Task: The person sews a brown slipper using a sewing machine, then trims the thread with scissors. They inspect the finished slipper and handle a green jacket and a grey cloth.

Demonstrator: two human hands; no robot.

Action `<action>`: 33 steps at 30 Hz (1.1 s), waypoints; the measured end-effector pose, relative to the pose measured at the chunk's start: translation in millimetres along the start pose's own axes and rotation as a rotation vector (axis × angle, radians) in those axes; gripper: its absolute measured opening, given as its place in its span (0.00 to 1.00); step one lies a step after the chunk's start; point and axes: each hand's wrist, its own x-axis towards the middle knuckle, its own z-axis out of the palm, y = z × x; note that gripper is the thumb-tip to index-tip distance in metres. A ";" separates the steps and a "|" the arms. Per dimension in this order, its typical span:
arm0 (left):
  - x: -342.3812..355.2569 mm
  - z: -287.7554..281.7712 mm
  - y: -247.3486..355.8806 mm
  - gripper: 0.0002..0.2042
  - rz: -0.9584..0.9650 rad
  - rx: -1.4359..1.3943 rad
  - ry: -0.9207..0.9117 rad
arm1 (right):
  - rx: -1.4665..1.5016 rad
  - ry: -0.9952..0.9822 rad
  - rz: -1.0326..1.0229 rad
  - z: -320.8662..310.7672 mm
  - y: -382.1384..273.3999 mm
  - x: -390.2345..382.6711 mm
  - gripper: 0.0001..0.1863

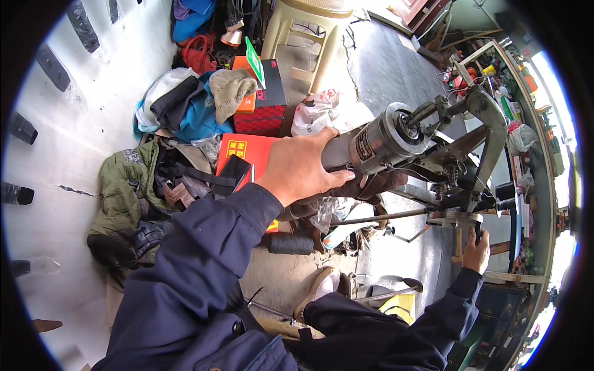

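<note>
A metal hand-cranked sewing machine (378, 146) tilts across the middle right, with a round drum-like head, linkages and a curved bracket. My left hand (300, 166) grips the near left end of its grey arm, thumb on one side and fingers over the other. Under that arm lies dark brown material (387, 184), partly hidden, whose kind I cannot make out. Lower right, my right hand (475, 252) has its fingers closed round the small handle on the machine's handwheel (455, 218). Beside the machine a dark thread spool (506, 190) is fixed.
Left of my arm lie a green jacket (127, 179), a black phone (234, 173) and a red box (267, 148). A beige plastic stool (309, 43) stands beyond a white plastic bag (317, 112). Dark thread (291, 243) lies below. A cluttered shelf (526, 111) runs along the right.
</note>
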 end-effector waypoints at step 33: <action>0.2 6.5 -7.1 0.31 0.052 -0.071 0.056 | 0.834 -0.106 -0.501 16.6 -286.2 -124.5 0.40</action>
